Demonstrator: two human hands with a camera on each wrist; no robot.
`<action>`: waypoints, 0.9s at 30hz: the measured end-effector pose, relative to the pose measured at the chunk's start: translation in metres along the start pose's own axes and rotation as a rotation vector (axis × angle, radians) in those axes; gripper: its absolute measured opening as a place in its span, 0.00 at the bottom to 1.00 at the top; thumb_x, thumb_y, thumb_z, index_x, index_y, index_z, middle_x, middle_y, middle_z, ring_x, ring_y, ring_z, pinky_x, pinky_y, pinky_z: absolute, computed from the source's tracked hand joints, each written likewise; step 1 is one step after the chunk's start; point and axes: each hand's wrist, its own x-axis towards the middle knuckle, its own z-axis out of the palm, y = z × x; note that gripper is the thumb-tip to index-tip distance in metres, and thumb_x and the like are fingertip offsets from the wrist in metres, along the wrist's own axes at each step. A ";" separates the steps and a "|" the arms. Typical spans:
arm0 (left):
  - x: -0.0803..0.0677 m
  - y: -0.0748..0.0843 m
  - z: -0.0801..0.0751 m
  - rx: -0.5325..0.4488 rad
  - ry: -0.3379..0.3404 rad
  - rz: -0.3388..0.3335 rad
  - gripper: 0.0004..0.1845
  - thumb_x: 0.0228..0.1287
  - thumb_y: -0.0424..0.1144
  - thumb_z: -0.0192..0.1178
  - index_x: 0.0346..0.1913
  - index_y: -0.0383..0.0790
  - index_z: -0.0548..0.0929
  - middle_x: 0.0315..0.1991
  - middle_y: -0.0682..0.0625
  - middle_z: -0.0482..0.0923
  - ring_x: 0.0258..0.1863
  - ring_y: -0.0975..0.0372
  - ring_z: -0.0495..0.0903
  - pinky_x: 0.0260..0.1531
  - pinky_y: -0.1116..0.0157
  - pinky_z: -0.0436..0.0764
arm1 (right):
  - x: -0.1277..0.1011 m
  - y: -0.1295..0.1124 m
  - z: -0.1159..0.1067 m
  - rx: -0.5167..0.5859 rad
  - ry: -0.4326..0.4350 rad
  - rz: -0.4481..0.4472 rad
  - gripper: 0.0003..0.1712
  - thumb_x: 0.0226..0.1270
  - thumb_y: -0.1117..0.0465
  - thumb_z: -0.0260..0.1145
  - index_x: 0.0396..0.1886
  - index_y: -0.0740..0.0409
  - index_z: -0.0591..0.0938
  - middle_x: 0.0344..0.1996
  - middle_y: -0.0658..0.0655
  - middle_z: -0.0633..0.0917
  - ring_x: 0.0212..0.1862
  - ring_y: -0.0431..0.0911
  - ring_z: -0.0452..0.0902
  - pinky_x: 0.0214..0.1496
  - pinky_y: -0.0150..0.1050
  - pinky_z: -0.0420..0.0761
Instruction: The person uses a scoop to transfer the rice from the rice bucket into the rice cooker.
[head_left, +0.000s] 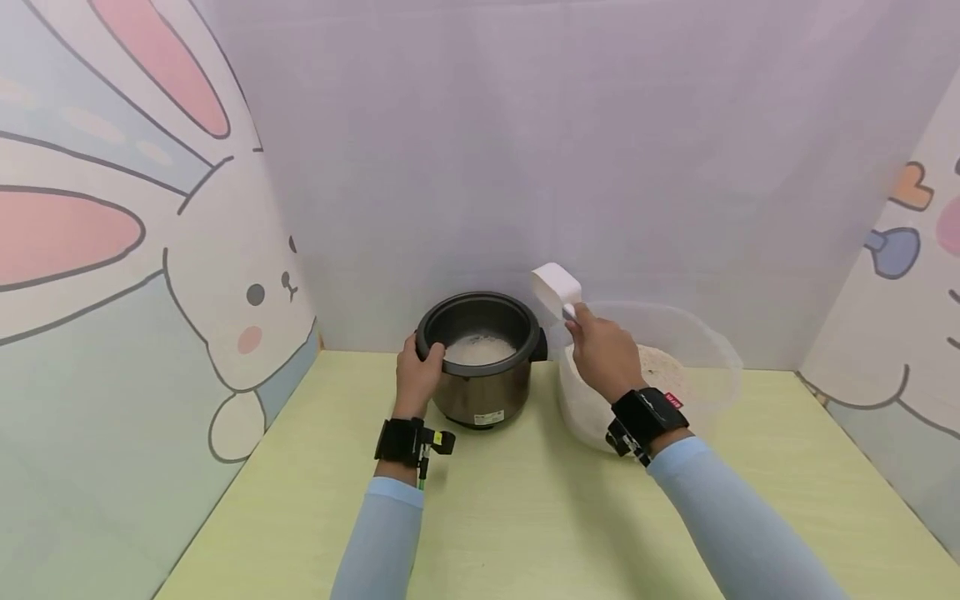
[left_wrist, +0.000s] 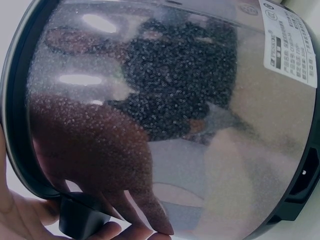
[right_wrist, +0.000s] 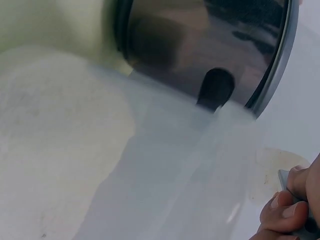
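Observation:
My left hand grips the near-left side of a dark rice cooker, thumb over the rim. In the left wrist view, its fingers curl about the black side handle. White rice lies at the bottom of the cooker. Raised at the cooker's right, my right hand holds a white measuring scoop by its handle, the scoop's cup above and left of the fist. Below that hand stands a translucent bin containing rice; the forearm hides part of it.
Cooker and bin stand side by side on a pale yellow-green table, near the plain back wall. Rabbit-printed panels border the table on both sides. The cooker's right handle points toward the bin.

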 end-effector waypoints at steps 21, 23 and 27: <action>0.000 0.000 0.000 0.002 0.004 -0.018 0.34 0.71 0.45 0.53 0.75 0.33 0.64 0.64 0.36 0.71 0.52 0.49 0.72 0.48 0.55 0.70 | -0.019 0.063 -0.018 -0.069 -0.206 0.266 0.14 0.80 0.60 0.54 0.43 0.69 0.77 0.25 0.68 0.81 0.21 0.59 0.75 0.20 0.51 0.70; 0.001 0.000 0.000 0.000 0.004 -0.019 0.34 0.71 0.46 0.53 0.75 0.33 0.64 0.65 0.36 0.71 0.53 0.48 0.72 0.50 0.54 0.70 | -0.020 0.067 -0.018 -0.065 -0.240 0.292 0.15 0.80 0.60 0.54 0.43 0.70 0.79 0.25 0.68 0.81 0.21 0.59 0.75 0.20 0.50 0.70; 0.000 0.001 0.000 0.000 0.004 -0.015 0.34 0.71 0.45 0.53 0.75 0.33 0.64 0.63 0.36 0.72 0.52 0.48 0.72 0.48 0.55 0.70 | -0.021 0.073 -0.018 -0.062 -0.333 0.356 0.18 0.80 0.60 0.53 0.41 0.71 0.82 0.24 0.66 0.81 0.22 0.57 0.75 0.21 0.48 0.70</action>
